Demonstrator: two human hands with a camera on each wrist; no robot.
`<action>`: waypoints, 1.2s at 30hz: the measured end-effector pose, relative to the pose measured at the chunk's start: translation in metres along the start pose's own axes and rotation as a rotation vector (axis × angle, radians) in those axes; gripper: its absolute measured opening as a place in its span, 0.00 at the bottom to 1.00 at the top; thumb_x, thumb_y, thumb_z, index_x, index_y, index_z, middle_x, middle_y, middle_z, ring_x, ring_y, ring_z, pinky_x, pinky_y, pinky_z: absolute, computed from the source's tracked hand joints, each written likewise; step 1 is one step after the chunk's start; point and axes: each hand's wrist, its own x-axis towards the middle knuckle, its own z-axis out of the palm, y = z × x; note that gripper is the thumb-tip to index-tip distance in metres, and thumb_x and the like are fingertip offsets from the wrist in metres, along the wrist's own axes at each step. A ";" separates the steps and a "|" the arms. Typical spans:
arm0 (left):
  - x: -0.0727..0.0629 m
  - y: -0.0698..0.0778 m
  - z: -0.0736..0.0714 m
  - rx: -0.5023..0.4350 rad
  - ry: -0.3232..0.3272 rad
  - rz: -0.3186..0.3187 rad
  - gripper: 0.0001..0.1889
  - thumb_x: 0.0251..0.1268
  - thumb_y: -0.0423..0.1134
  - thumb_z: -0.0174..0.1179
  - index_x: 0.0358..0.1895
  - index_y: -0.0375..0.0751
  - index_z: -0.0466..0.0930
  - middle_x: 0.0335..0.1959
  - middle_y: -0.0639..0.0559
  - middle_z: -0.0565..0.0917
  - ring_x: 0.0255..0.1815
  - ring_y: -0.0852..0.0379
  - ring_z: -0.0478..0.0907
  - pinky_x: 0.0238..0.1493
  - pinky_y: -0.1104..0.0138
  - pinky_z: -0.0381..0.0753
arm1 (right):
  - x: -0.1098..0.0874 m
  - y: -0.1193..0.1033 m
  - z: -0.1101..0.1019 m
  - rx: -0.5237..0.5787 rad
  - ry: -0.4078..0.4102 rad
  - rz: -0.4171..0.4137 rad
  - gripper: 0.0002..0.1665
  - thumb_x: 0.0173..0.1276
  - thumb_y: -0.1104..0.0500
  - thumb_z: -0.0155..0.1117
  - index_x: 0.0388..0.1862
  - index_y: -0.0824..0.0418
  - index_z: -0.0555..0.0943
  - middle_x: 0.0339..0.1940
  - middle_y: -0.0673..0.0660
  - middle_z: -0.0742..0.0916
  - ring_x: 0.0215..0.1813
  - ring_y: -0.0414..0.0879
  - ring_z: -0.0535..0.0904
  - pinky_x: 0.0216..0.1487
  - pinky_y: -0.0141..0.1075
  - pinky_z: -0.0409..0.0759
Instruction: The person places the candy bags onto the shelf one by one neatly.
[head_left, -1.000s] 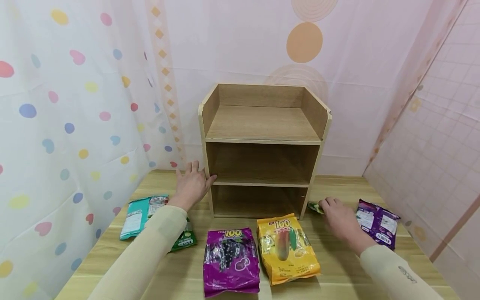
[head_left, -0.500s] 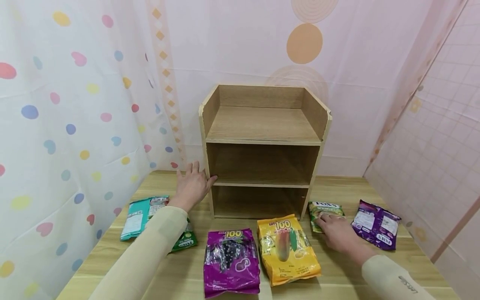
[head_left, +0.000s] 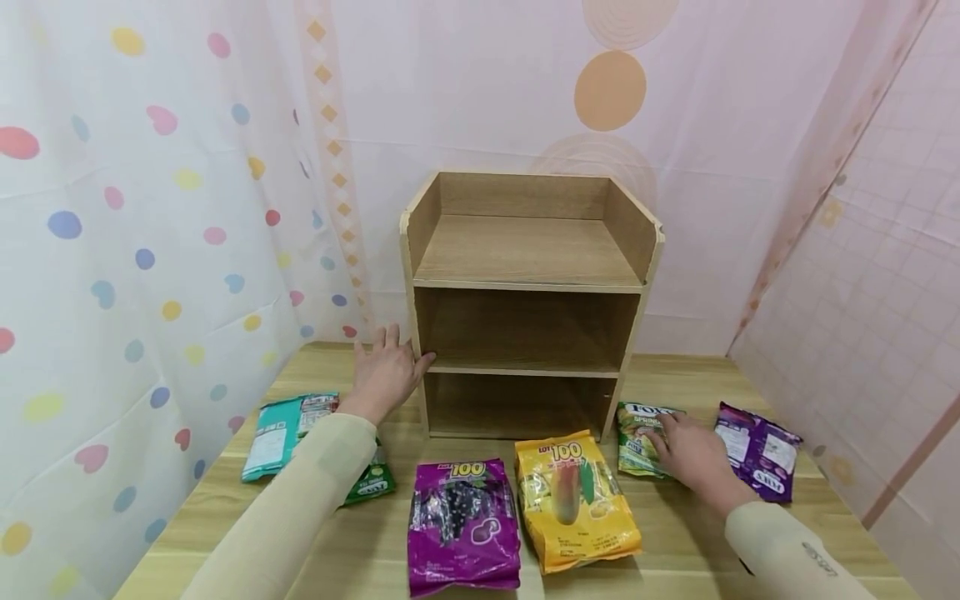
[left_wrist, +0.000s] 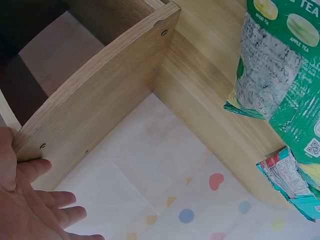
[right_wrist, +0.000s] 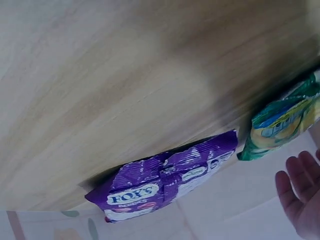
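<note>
My left hand (head_left: 386, 371) is at the left side panel of a wooden shelf unit (head_left: 525, 287), its thumb across the panel's front edge and its fingers extended along the outside. In the left wrist view those fingers are spread beside the panel (left_wrist: 110, 95). To the right of the unit lies a green Fox's candy bag (head_left: 636, 454), label up. My right hand (head_left: 693, 454) is over its right edge, fingers loosely bent, with nothing in its grip. The right wrist view shows the hand (right_wrist: 302, 192) with a gap between its fingertips and the green bag (right_wrist: 277, 127).
A purple Fox's bag (head_left: 761, 454) lies right of my right hand. A purple grape candy bag (head_left: 461, 533) and a yellow mango candy bag (head_left: 573, 508) lie before the unit. Teal (head_left: 273, 433) and green tea candy bags (head_left: 371, 479) sit left, partly behind my sleeve. Curtains hang around the table.
The green Fox's bag, mostly hidden at my right hand a second ago, now lies with its label showing. My right hand has drawn back from it, slightly right. The left hand stays put.
</note>
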 end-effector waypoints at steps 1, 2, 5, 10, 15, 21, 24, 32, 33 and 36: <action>0.000 0.000 0.000 0.003 0.002 0.001 0.34 0.78 0.59 0.42 0.62 0.30 0.77 0.70 0.31 0.64 0.73 0.33 0.56 0.66 0.30 0.50 | 0.000 0.002 0.000 0.004 -0.025 0.033 0.26 0.73 0.49 0.61 0.54 0.72 0.79 0.49 0.73 0.83 0.42 0.67 0.83 0.37 0.57 0.81; 0.001 0.001 0.000 0.005 0.004 0.002 0.34 0.78 0.59 0.42 0.61 0.30 0.77 0.69 0.31 0.65 0.73 0.33 0.57 0.66 0.30 0.50 | 0.001 0.004 -0.001 0.008 -0.047 0.062 0.28 0.73 0.49 0.60 0.56 0.73 0.78 0.51 0.75 0.82 0.44 0.68 0.82 0.38 0.58 0.81; 0.001 0.002 0.000 0.006 0.006 0.003 0.34 0.78 0.60 0.42 0.62 0.30 0.77 0.69 0.31 0.65 0.73 0.34 0.57 0.66 0.31 0.50 | 0.001 0.008 -0.003 0.023 -0.109 0.134 0.32 0.75 0.48 0.57 0.59 0.77 0.74 0.54 0.79 0.79 0.48 0.72 0.80 0.42 0.60 0.80; 0.002 0.003 0.000 0.007 0.015 0.007 0.33 0.78 0.60 0.42 0.61 0.31 0.78 0.70 0.31 0.65 0.73 0.34 0.57 0.66 0.31 0.50 | 0.002 0.014 -0.008 0.066 -0.202 0.250 0.36 0.75 0.48 0.54 0.61 0.82 0.69 0.56 0.82 0.76 0.54 0.75 0.75 0.45 0.62 0.78; 0.003 0.004 0.001 0.005 0.014 0.004 0.34 0.78 0.59 0.42 0.62 0.30 0.77 0.70 0.30 0.64 0.74 0.33 0.56 0.66 0.30 0.50 | 0.006 0.021 -0.009 0.098 -0.282 0.337 0.38 0.76 0.46 0.51 0.59 0.84 0.69 0.53 0.83 0.76 0.51 0.75 0.77 0.42 0.61 0.79; 0.004 0.004 0.003 -0.006 0.000 -0.003 0.34 0.78 0.59 0.42 0.63 0.30 0.76 0.72 0.30 0.62 0.75 0.33 0.54 0.66 0.31 0.49 | 0.007 0.024 -0.006 0.140 -0.337 0.354 0.37 0.77 0.45 0.49 0.55 0.84 0.72 0.48 0.81 0.79 0.44 0.69 0.81 0.38 0.56 0.80; 0.004 0.004 0.003 -0.006 -0.002 -0.004 0.34 0.78 0.60 0.43 0.63 0.30 0.76 0.72 0.30 0.62 0.75 0.33 0.54 0.66 0.31 0.49 | 0.007 0.024 -0.007 0.168 -0.351 0.363 0.33 0.78 0.46 0.49 0.46 0.80 0.78 0.35 0.72 0.83 0.34 0.58 0.81 0.33 0.52 0.80; 0.004 0.004 0.003 0.003 -0.003 -0.005 0.34 0.78 0.60 0.42 0.63 0.30 0.76 0.73 0.30 0.61 0.75 0.33 0.53 0.66 0.30 0.50 | 0.009 0.023 -0.009 0.193 -0.381 0.383 0.32 0.78 0.46 0.48 0.43 0.77 0.79 0.32 0.66 0.84 0.31 0.53 0.79 0.33 0.51 0.79; 0.004 0.004 0.004 0.003 -0.004 -0.005 0.34 0.78 0.59 0.42 0.63 0.30 0.76 0.73 0.30 0.61 0.75 0.33 0.53 0.66 0.30 0.49 | 0.009 0.023 -0.009 0.197 -0.385 0.386 0.32 0.78 0.46 0.48 0.43 0.77 0.79 0.32 0.67 0.84 0.31 0.53 0.79 0.34 0.51 0.79; 0.004 0.005 0.004 0.000 -0.006 -0.005 0.34 0.78 0.59 0.42 0.63 0.30 0.76 0.73 0.30 0.61 0.75 0.33 0.53 0.66 0.30 0.49 | 0.010 0.023 -0.009 0.197 -0.392 0.392 0.32 0.78 0.46 0.48 0.45 0.78 0.79 0.35 0.69 0.84 0.32 0.54 0.80 0.35 0.52 0.79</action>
